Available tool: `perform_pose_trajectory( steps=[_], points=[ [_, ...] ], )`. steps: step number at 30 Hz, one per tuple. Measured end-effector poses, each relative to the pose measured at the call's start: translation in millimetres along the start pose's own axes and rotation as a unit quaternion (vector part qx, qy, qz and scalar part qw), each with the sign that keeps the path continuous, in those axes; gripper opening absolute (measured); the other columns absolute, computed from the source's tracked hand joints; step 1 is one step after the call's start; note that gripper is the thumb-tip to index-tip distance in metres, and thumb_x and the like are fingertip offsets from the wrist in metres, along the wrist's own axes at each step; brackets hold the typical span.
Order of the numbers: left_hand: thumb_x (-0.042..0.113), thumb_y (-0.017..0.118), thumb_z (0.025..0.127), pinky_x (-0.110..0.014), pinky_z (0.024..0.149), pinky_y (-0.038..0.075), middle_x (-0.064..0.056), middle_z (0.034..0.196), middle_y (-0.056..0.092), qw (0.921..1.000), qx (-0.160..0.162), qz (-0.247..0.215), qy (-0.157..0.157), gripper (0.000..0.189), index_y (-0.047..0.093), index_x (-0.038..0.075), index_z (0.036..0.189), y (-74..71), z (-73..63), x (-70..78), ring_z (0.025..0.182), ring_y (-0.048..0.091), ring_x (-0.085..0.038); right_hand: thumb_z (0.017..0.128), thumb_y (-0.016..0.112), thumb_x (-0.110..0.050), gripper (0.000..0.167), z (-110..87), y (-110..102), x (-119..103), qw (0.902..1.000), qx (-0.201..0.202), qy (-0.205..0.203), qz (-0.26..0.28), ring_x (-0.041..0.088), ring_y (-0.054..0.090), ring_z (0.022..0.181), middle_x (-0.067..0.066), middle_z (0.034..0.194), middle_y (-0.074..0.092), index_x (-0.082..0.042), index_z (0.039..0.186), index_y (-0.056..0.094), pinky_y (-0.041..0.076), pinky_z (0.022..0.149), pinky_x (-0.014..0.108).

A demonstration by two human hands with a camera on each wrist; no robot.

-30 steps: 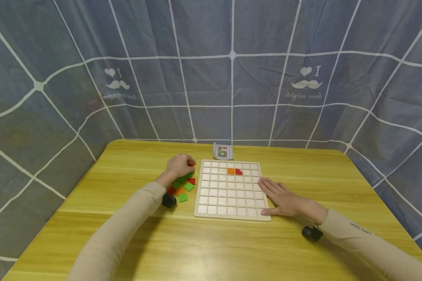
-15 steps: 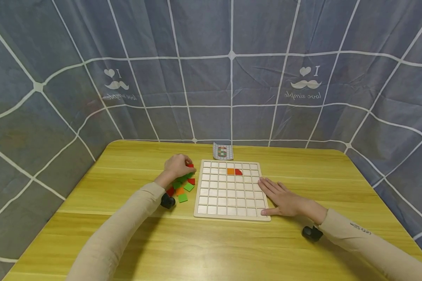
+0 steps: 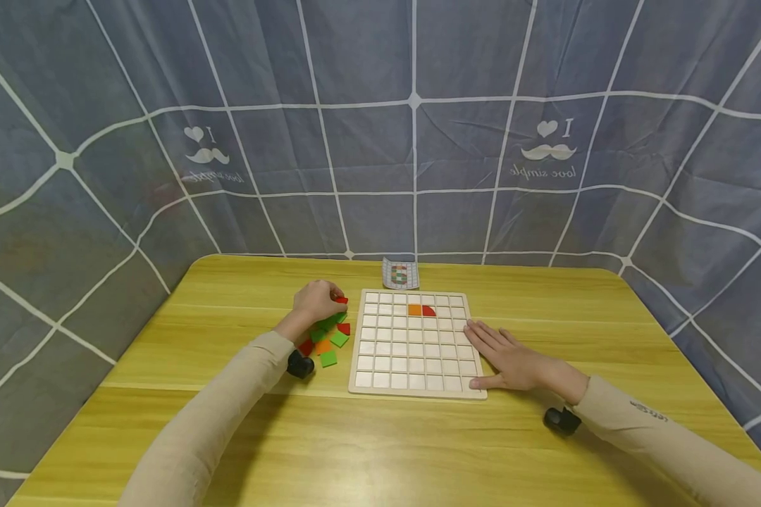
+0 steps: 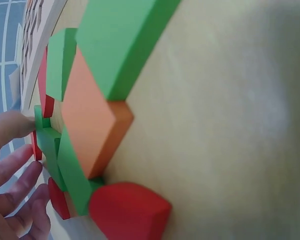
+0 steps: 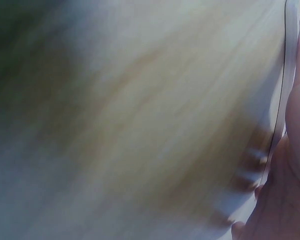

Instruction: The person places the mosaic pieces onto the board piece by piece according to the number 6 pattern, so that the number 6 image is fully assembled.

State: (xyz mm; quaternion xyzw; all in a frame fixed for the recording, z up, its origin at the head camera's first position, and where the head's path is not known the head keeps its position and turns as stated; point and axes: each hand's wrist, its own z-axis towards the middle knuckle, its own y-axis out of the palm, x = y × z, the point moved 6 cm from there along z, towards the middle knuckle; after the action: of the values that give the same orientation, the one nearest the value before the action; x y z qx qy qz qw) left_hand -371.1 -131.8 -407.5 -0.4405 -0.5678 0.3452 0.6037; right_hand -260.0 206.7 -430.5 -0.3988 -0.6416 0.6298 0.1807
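Observation:
My left hand (image 3: 315,301) is at the far end of a heap of coloured tiles, left of the pale wooden grid board (image 3: 356,387). Its thumb and forefinger pinch a small red tile (image 3: 342,301), which also shows between them in the left wrist view. Just below lie green tiles (image 4: 72,172), an orange tile (image 4: 92,120) and a rounded red tile (image 4: 130,210). My right hand (image 3: 510,359) lies flat with fingers spread, resting on the board's right edge. On the board, an orange square (image 3: 415,310) sits beside a red quarter-round tile (image 3: 428,310).
A small printed pattern card (image 3: 400,274) stands behind the board. The wooden table (image 3: 380,451) reaches back to a grey-blue curtain (image 3: 368,141) with white lines. Dark wrist cameras (image 3: 301,365) are worn at both wrists.
My left hand has drawn slightly leftward over the heap, with the red tile still at its fingertips. My right hand keeps its place on the board's edge.

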Motion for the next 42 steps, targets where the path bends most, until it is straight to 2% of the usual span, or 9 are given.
perform_pose_trajectory(
  steps=[3, 7, 14, 21, 27, 34, 38, 42],
  points=[
    [0.03, 0.072, 0.082, -0.036, 0.071, 0.051, -0.005, 0.107, 0.072, 1.0, -0.007, -0.004, 0.002, 0.035, 0.072, 0.015, 0.114, -0.8, 0.8, -0.3, 0.091, 0.065, -0.022, 0.091, 0.053, -0.057, 0.095, 0.6, -0.6, 0.0, 1.0, -0.005, 0.003, -0.003, 0.044, 0.011, 0.146, 0.026, 0.158, 0.008, 0.004, 0.152, 0.014, 0.014, 0.111, 0.066],
    [0.026, 0.072, 0.081, -0.037, 0.072, 0.051, -0.006, 0.108, 0.071, 0.9999, -0.008, -0.007, 0.005, 0.037, 0.071, 0.014, 0.116, -1.3, 1.4, -0.6, 0.093, 0.065, -0.023, 0.09, 0.055, -0.055, 0.094, 0.7, 0.4, 1.9, 0.9999, 0.01, -0.007, 0.004, 0.046, 0.013, 0.144, 0.028, 0.157, 0.011, 0.004, 0.151, 0.015, 0.015, 0.109, 0.068],
    [0.031, 0.073, 0.082, -0.037, 0.073, 0.052, -0.006, 0.11, 0.072, 0.9999, 0.011, -0.007, -0.004, 0.041, 0.07, 0.011, 0.117, -0.2, 1.1, -1.5, 0.095, 0.066, -0.023, 0.088, 0.051, -0.063, 0.098, 2.8, 9.0, 11.3, 0.9998, 0.011, 0.003, -0.017, 0.04, 0.012, 0.147, 0.021, 0.16, 0.009, -0.002, 0.154, 0.013, 0.017, 0.112, 0.064],
    [0.033, 0.072, 0.084, -0.035, 0.069, 0.051, -0.006, 0.109, 0.072, 0.9996, 0.019, -0.011, -0.016, 0.036, 0.073, 0.013, 0.113, 0.0, 1.6, -2.4, 0.091, 0.066, -0.023, 0.09, 0.054, -0.057, 0.095, 1.7, 1.5, 2.6, 1.0, 0.003, -0.001, -0.001, 0.045, 0.012, 0.145, 0.027, 0.158, 0.01, 0.004, 0.152, 0.015, 0.015, 0.11, 0.067],
    [0.029, 0.072, 0.083, -0.033, 0.069, 0.051, -0.004, 0.106, 0.073, 0.9998, 0.015, -0.016, 0.0, 0.035, 0.072, 0.013, 0.114, 0.9, 3.5, -0.7, 0.092, 0.066, -0.022, 0.091, 0.053, -0.056, 0.094, 1.5, -1.1, -0.2, 0.9999, -0.009, 0.006, -0.012, 0.045, 0.012, 0.145, 0.026, 0.159, 0.009, 0.005, 0.152, 0.014, 0.016, 0.111, 0.066],
    [0.029, 0.071, 0.083, -0.031, 0.066, 0.049, -0.003, 0.102, 0.074, 0.9995, 0.025, -0.014, 0.015, 0.036, 0.071, 0.014, 0.116, 0.1, 6.4, 1.0, 0.089, 0.067, -0.02, 0.091, 0.053, -0.057, 0.095, 2.4, 0.8, 2.5, 1.0, 0.0, 0.0, -0.007, 0.045, 0.013, 0.145, 0.026, 0.158, 0.01, 0.004, 0.152, 0.014, 0.015, 0.11, 0.066],
    [0.031, 0.071, 0.083, -0.028, 0.063, 0.047, -0.002, 0.102, 0.074, 0.9992, 0.024, -0.017, 0.027, 0.037, 0.071, 0.015, 0.117, -0.6, 5.8, 6.1, 0.088, 0.067, -0.018, 0.09, 0.054, -0.057, 0.095, 2.1, 1.4, 2.6, 0.9998, 0.014, -0.01, -0.005, 0.046, 0.015, 0.144, 0.028, 0.157, 0.012, 0.003, 0.152, 0.015, 0.016, 0.109, 0.068],
    [0.03, 0.071, 0.083, -0.026, 0.061, 0.046, -0.003, 0.101, 0.074, 0.9986, 0.024, -0.017, 0.045, 0.036, 0.071, 0.014, 0.116, -1.6, 3.6, 13.7, 0.086, 0.068, -0.018, 0.09, 0.054, -0.057, 0.095, 1.8, 1.1, 1.9, 1.0, 0.005, -0.004, -0.002, 0.045, 0.013, 0.145, 0.027, 0.158, 0.01, 0.004, 0.152, 0.014, 0.015, 0.11, 0.067]
  ],
)
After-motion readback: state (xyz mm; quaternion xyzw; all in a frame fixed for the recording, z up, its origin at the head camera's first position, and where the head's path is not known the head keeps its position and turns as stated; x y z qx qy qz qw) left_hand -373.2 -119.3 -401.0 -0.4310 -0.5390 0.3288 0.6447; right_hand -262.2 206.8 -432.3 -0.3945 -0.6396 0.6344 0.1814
